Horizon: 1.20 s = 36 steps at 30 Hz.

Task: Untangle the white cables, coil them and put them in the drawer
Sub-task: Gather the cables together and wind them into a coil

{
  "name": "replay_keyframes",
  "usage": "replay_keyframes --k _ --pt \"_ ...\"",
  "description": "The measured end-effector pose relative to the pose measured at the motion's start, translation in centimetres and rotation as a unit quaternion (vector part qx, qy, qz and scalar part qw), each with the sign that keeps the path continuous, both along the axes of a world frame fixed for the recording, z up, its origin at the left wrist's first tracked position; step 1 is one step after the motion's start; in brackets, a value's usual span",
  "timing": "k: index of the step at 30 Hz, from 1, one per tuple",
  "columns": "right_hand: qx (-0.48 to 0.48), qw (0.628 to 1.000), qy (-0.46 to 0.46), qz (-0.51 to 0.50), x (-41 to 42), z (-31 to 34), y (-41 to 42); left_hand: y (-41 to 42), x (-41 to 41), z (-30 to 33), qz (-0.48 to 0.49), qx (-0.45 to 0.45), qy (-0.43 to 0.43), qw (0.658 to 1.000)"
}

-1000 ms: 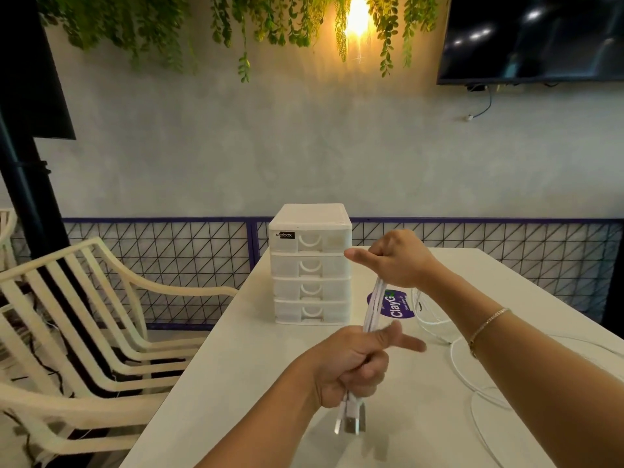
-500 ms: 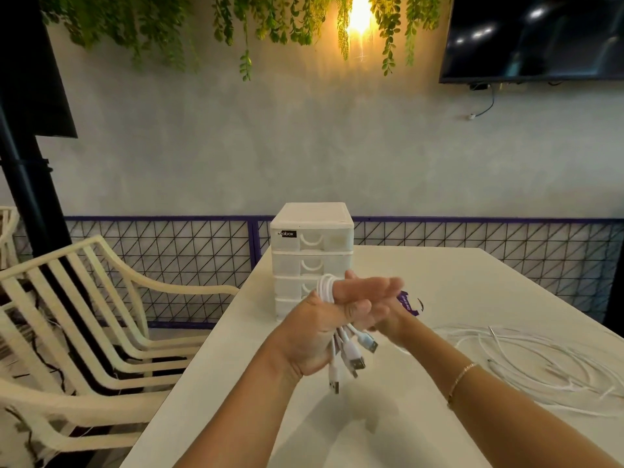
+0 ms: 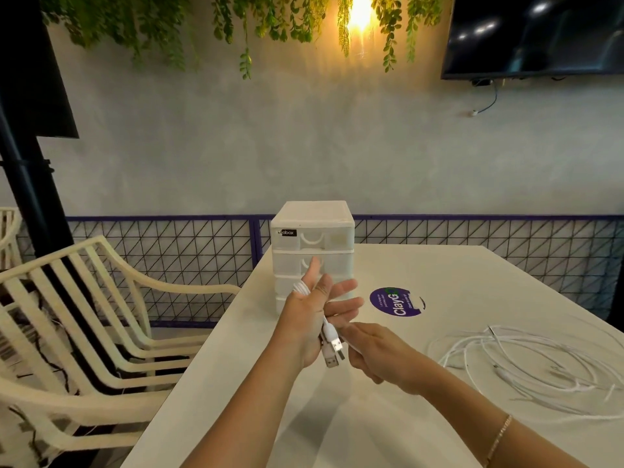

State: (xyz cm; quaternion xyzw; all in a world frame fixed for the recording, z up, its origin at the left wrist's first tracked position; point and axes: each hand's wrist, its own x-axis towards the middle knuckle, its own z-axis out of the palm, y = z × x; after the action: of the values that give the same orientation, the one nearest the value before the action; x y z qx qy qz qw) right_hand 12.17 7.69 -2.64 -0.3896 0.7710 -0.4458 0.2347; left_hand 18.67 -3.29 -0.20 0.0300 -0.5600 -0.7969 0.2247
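White table (image 3: 439, 265) bears loose white cables (image 3: 526, 363), thin and looped.

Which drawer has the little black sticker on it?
The top drawer of the white drawer box. Its black label sits left of the handle; the other visible drawer fronts below are plain white.

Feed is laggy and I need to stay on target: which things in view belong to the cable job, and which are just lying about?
Job:
- coiled cable, looped over the open left hand
- right hand, its grip on the cable unclear
- loose cables on the table
- drawer unit, drawers closed

Lying about:
- purple sticker
- chair
- TV
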Motion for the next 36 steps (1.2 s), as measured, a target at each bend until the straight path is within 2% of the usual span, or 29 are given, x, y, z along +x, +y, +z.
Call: replay_keyframes --k 5,9,12,14,17,21,25,30,33,36 --pt "0.038 0.999 0.027 0.019 0.4 -0.1 0.4 -0.7 -0.5 -0.4 0.046 -0.004 -0.023 0.999" --pt "0.102 0.986 0.13 0.034 0.4 0.5 0.5 -1.0 -0.8 -0.9 0.054 -0.018 -0.038 0.998" --pt "0.161 0.961 0.221 0.051 -0.1 1.1 1.0 -1.2 -1.0 -1.3 0.061 -0.08 -0.075 0.992" --pt "0.198 0.939 0.272 0.076 -0.6 2.2 1.8 -1.9 -1.1 -1.9 0.078 -0.156 -0.112 0.978" --pt "0.232 0.921 0.301 0.084 -1.4 4.4 3.5 -3.1 -1.0 -3.2 0.087 -0.248 -0.163 0.951" --pt "0.226 0.92 0.32 0.035 -3.3 7.8 5.9 -3.7 -0.2 -4.5 0.034 -0.364 -0.241 0.899" --pt "0.195 0.924 0.328 -0.023 -5.3 9.8 7.5 -2.5 -0.1 -4.3 -0.039 -0.408 -0.254 0.876" --pt "0.12 0.949 0.287 -0.053 -7.0 11.2 7.9 -0.3 -0.2 -3.2 -0.113 -0.36 -0.253 0.891" --pt "0.099 0.958 0.266 -0.051 -7.8 11.5 7.7 1.2 -0.2 -3.4 -0.174 -0.323 -0.216 0.905" --pt "0.066 0.969 0.233 -0.04 -8.5 11.4 7.5 1.6 -0.8 -4.1 -0.25 -0.194 -0.187 0.93"
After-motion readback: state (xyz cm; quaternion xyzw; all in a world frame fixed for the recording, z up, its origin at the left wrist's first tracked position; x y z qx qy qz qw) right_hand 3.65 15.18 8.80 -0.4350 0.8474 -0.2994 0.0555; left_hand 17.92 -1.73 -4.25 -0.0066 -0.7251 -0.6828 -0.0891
